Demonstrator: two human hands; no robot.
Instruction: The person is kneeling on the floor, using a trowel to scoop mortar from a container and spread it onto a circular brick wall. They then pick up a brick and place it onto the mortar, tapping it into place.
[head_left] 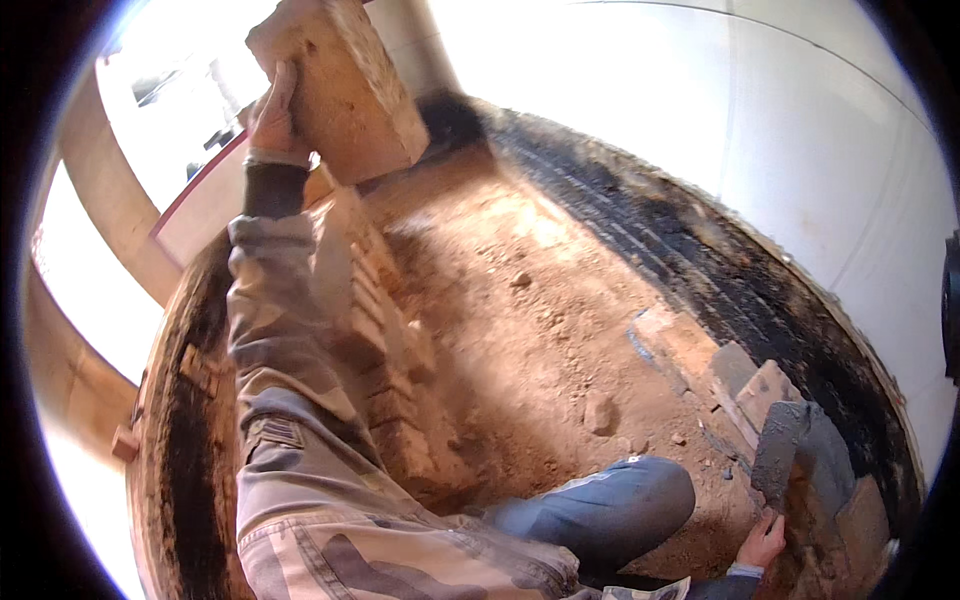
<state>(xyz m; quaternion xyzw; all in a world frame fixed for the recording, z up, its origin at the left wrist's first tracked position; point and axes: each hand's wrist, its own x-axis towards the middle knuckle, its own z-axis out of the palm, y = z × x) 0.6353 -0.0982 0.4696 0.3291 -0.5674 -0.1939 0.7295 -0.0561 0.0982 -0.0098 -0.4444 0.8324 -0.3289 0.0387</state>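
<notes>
My left arm, in a camouflage sleeve, stretches up to the far left. At its end my left hand (274,118) grips a large tan brick (345,105) by its side, thumb flat on its face, raised above the dirt floor. Down at the lower right, my right hand (762,542) is closed at the near end of a trowel (776,455); its blade looks coated in dark grey mortar. The trowel's handle is mostly hidden in the fingers. Just beyond the blade lie wet grey mortar (825,455) and several laid bricks (768,390).
A stack of bricks (372,310) runs along the left beside my arm. Loose soil and stones cover the dirt floor (530,300). A blackened band (680,230) edges the foot of the white wall (800,130) on the right. My bent knee (640,500) is at bottom centre.
</notes>
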